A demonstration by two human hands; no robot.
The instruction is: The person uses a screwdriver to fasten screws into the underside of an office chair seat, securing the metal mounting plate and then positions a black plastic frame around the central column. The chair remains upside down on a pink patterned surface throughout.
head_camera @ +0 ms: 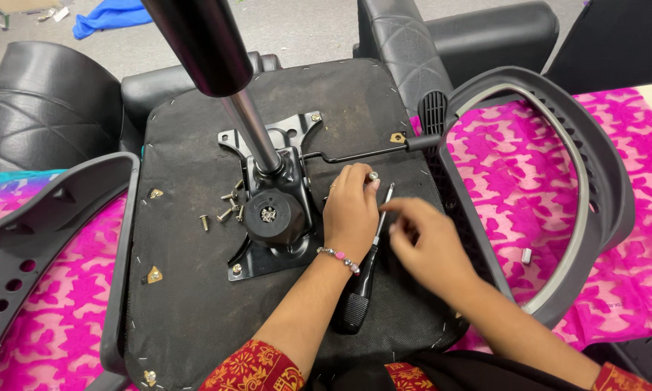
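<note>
The left hand (349, 210) pinches a small screw (373, 176) in its fingers at the seat underside (188, 289), near the metal mechanism plate (272, 217). The right hand (427, 246) hovers at 3 o'clock, fingers loosely curled and holding nothing. The step looks like seating the screw; next calls for the screwdriver (366, 271), lying under the left wrist, its long axis running 6 to 12, tip toward 12.
</note>
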